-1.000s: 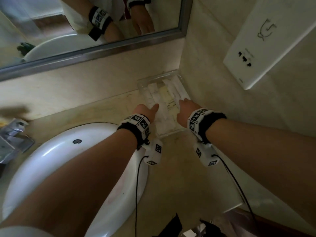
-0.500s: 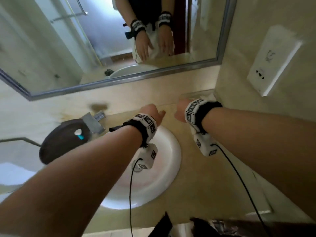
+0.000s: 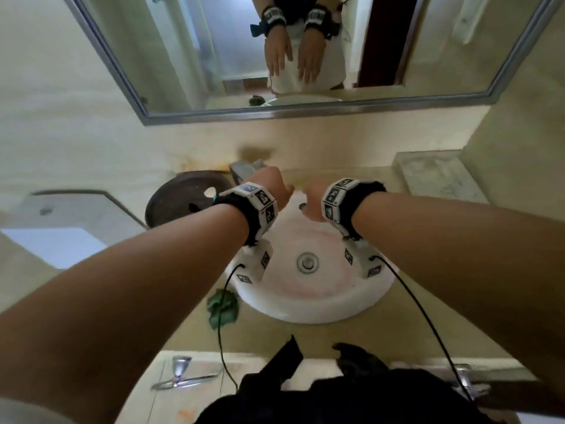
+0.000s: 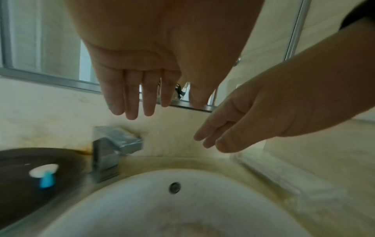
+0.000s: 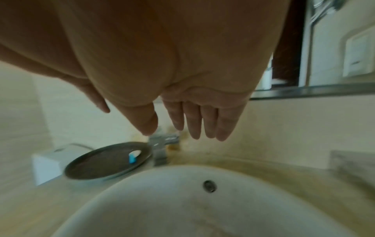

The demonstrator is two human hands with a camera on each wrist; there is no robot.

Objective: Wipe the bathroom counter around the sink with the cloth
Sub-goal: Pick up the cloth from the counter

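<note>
We hold both hands out above the back of the sink (image 3: 308, 304), palms down and side by side. The grip of our left hand (image 3: 272, 191) is wide, its fingers (image 4: 129, 99) straight and holding nothing; the grip of our right hand (image 3: 313, 203) is wide too, fingers (image 5: 209, 121) stretched and apart from everything below. Just under the left fingertips stands the chrome tap (image 4: 113, 149), at the rim behind the basin. Left of the tap lies a dark round tray (image 3: 180, 197) carrying a small white and blue item (image 4: 44, 174). The green cloth (image 3: 223, 307) lies crumpled on the beige surface (image 3: 397, 328), touching the sink's front left rim, well apart from both hands. A mirror (image 3: 214, 50) hangs above.
</note>
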